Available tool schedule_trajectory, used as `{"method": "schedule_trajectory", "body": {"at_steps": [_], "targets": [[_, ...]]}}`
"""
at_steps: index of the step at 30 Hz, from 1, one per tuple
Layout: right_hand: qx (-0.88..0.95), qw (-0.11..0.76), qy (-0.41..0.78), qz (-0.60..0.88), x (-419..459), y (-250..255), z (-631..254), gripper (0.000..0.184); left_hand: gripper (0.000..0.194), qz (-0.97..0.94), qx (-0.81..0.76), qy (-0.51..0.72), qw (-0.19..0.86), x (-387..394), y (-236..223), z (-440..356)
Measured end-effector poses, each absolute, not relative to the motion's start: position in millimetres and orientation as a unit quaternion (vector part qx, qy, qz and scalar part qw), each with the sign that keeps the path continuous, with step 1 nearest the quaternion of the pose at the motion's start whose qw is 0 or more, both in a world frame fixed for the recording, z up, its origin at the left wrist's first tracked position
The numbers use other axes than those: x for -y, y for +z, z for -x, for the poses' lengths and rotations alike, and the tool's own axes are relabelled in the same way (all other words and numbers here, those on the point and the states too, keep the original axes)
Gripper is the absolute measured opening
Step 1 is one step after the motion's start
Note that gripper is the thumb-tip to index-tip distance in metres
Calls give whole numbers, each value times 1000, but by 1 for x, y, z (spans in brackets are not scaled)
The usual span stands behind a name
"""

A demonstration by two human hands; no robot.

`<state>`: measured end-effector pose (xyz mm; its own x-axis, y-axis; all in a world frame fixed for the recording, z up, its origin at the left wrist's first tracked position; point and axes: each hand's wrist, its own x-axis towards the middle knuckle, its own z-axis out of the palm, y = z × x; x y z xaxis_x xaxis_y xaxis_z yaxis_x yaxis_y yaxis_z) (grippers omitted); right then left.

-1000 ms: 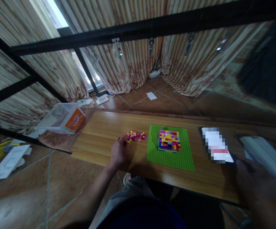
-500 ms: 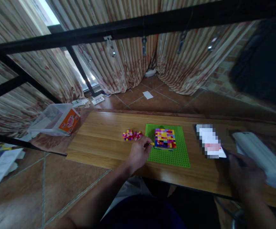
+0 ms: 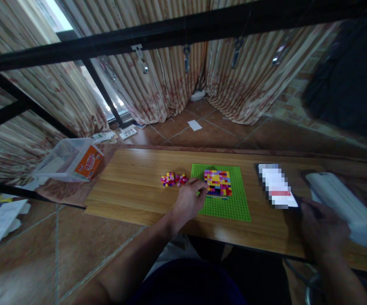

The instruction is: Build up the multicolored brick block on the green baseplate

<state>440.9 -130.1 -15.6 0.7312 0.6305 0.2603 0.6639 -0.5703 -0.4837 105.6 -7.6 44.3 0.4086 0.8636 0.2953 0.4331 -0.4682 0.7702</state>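
Observation:
My left hand is closed in a pinch, its fingertips at the left edge of a multicoloured block of toy bricks. The small yellow brick it held a moment before is hidden by the fingers. This block stands on a green studded baseplate. Left of the baseplate, loose bricks in pink, yellow, red and purple lie in a small heap. At the right, my right hand is beside the lower corner of a phone with a blurred-out screen. Its fingers are dark and smeared, so their grip does not show.
A long wooden table carries all this. Past its left end stands a clear plastic box with an orange label. A pale long object lies at the right. Ahead are a dark metal bar and striped curtains.
My left hand has moved slightly right, with its fingertips now against the brick block's left edge. The yellow brick in its fingers is out of sight. The whole view has shifted slightly.

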Motion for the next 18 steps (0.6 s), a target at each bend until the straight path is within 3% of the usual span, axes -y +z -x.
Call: {"method": "schedule_trajectory", "body": {"at_steps": [18], "targets": [[353, 281, -3, 893, 129, -10, -438, 43, 21, -814, -397, 303, 297, -2, 48, -106]]}}
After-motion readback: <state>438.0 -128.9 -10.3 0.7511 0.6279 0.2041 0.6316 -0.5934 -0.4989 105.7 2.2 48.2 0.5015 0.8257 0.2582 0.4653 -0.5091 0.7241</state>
